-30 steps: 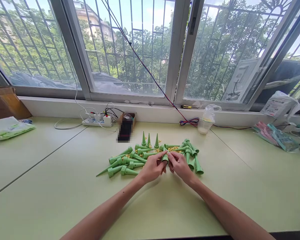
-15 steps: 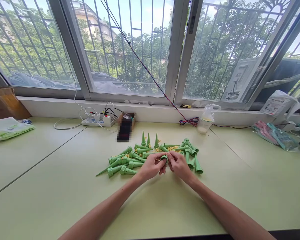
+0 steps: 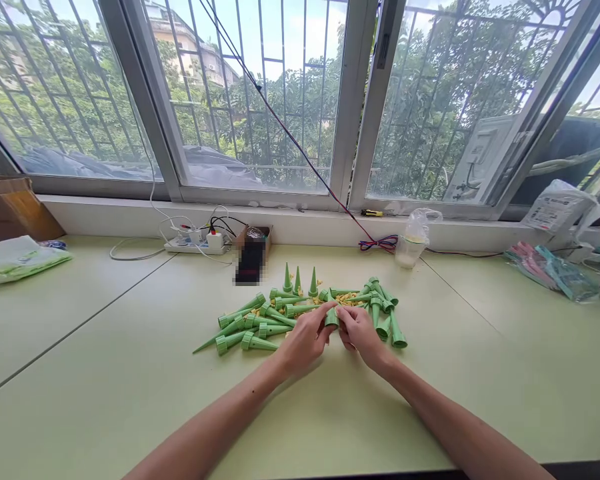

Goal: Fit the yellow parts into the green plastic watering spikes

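My left hand [image 3: 306,339] and my right hand [image 3: 360,331] meet at the middle of a pale green table [image 3: 130,373]. Both pinch one green plastic cone spike [image 3: 331,317] between their fingertips. Just beyond the hands lies a pile of like green spikes [image 3: 260,320], several lying flat and three standing upright [image 3: 299,280]. Small yellow bits [image 3: 347,297] are scattered among the spikes on the right side of the pile.
A power strip with plugs and cables [image 3: 195,241] and a dark box [image 3: 253,253] sit by the window sill. A clear plastic jar [image 3: 414,241] stands at the back right. Plastic bags [image 3: 555,273] lie far right; a white-green packet [image 3: 20,257] and cardboard box [image 3: 10,207] far left.
Both hands stayed together at the pile, turning the green spike slightly between the fingertips. The view shifted a little.
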Tool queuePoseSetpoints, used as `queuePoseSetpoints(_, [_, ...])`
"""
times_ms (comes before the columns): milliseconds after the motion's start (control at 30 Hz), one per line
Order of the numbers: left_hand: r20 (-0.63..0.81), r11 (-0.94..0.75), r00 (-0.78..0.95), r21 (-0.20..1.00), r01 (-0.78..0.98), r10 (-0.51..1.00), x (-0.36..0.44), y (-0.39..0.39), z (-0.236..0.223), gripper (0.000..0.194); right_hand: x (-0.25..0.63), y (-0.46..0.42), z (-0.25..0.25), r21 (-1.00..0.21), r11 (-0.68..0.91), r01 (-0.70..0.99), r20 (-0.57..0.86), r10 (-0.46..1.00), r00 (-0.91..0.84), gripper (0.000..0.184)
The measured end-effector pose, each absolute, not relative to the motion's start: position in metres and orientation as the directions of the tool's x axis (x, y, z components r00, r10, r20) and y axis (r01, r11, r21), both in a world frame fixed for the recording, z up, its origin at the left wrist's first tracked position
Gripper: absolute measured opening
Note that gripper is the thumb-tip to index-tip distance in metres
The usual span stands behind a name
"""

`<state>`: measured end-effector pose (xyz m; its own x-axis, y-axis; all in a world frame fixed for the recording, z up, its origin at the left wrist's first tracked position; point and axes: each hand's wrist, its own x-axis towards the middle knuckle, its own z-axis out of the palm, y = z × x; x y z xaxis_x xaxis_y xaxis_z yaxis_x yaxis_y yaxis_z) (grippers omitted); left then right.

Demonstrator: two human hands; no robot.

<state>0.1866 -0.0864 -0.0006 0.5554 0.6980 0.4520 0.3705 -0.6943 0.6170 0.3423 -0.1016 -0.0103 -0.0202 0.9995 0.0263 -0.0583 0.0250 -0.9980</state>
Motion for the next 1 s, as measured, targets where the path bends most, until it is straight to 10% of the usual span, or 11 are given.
queuePoseSetpoints(400, [0.466, -0.725, 0.57, 0.56, 0.401, 0.676, 0.186, -0.086, -0.008, 0.062, 0.341, -0.101, -0.012, -0.973, -0.028, -0.231, -0.015, 0.998, -0.062, 0.038])
queuePoseSetpoints(800, [0.221, -0.252, 0.513, 0.968, -0.01, 0.829, 0.196, -0.087, -0.003, 0.045, 0.345, -0.103, -0.01, -0.916, 0.292, 0.274, 0.295, 0.955, -0.032, 0.036])
queuePoseSetpoints(1000, [0.308, -0.428, 0.493, 0.892, 0.149, 0.814, 0.192, -0.088, -0.002, 0.038, 0.345, -0.104, -0.008, -0.899, 0.301, 0.318, 0.309, 0.951, -0.027, 0.036])
